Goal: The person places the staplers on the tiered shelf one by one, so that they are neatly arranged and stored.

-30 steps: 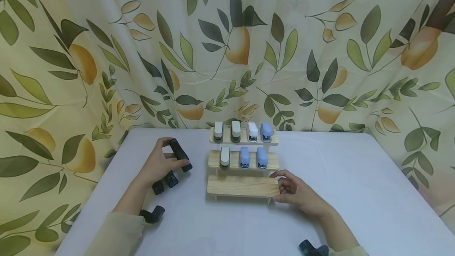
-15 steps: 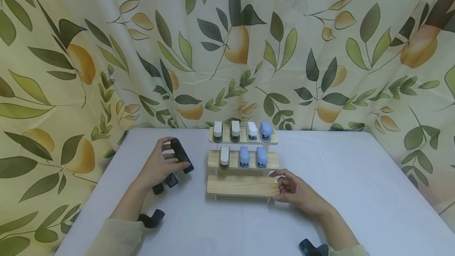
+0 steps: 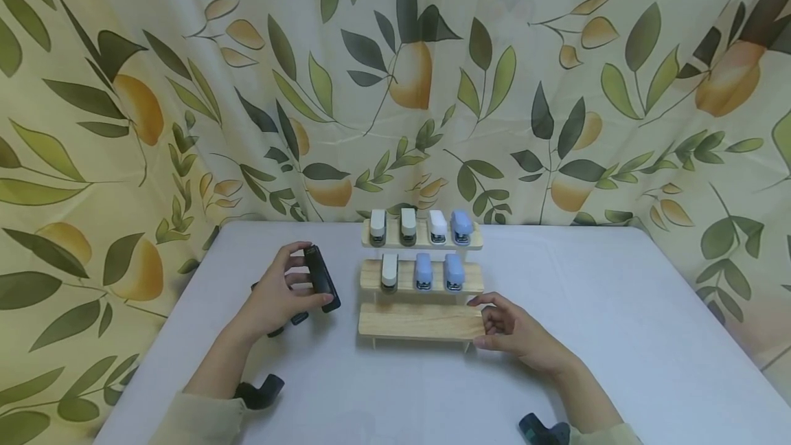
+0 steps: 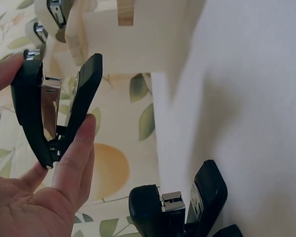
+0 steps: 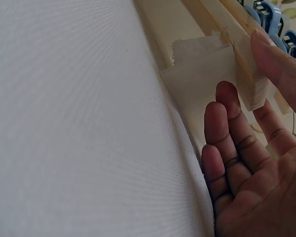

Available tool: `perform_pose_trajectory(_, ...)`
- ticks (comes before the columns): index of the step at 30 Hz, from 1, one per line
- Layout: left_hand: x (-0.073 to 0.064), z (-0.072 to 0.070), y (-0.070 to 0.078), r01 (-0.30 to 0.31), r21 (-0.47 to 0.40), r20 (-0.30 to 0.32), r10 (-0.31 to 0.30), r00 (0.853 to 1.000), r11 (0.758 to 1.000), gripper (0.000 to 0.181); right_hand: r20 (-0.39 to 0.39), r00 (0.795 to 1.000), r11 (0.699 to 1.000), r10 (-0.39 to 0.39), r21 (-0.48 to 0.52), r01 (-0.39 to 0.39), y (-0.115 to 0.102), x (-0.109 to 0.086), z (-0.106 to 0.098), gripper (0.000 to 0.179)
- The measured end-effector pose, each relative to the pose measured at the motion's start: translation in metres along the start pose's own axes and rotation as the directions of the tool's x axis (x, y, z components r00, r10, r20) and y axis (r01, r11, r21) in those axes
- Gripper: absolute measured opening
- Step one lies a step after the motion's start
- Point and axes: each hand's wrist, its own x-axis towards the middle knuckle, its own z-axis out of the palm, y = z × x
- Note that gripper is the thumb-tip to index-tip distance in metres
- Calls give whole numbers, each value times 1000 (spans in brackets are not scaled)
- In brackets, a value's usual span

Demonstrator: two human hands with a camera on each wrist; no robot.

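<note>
My left hand [image 3: 274, 301] holds a black stapler [image 3: 323, 279] by its ends, left of a tiered wooden display stand [image 3: 420, 323]. In the left wrist view this stapler [image 4: 28, 106] has its arms spread in a V, metal magazine between them. Another black stapler [image 4: 155, 212] sits on the table below; the hand mostly hides it in the head view. My right hand [image 3: 525, 338] grips the right end of the stand's lowest board, thumb against the board's edge [image 5: 254, 81] in the right wrist view. That lowest board is bare.
Grey-white staplers [image 3: 408, 226], a white stapler [image 3: 437, 226] and blue staplers [image 3: 454, 272] stand on the upper two tiers. Dark devices sit at the left wrist [image 3: 259, 392] and right wrist [image 3: 544, 429]. A patterned curtain [image 3: 395, 88] hangs behind the white table [image 3: 618, 307].
My left hand has shifted slightly right and down with the black stapler, covering more of the staplers beneath. The right hand stays at the stand's end.
</note>
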Motion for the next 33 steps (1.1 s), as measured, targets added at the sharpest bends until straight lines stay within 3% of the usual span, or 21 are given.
perform_pose_trajectory(19, -12, 13, -2, -3, -14, 76, 4, 997, 1000, 101, -1, 1000, 1000, 21, -3, -21, -2, 0, 0, 64)
perform_pose_trajectory(33, -16, 21, -1, 1, 9, 75, -1, 997, 1000, 102, 3, 1000, 1000, 18, -1, -18, -1, 1, 0, 65)
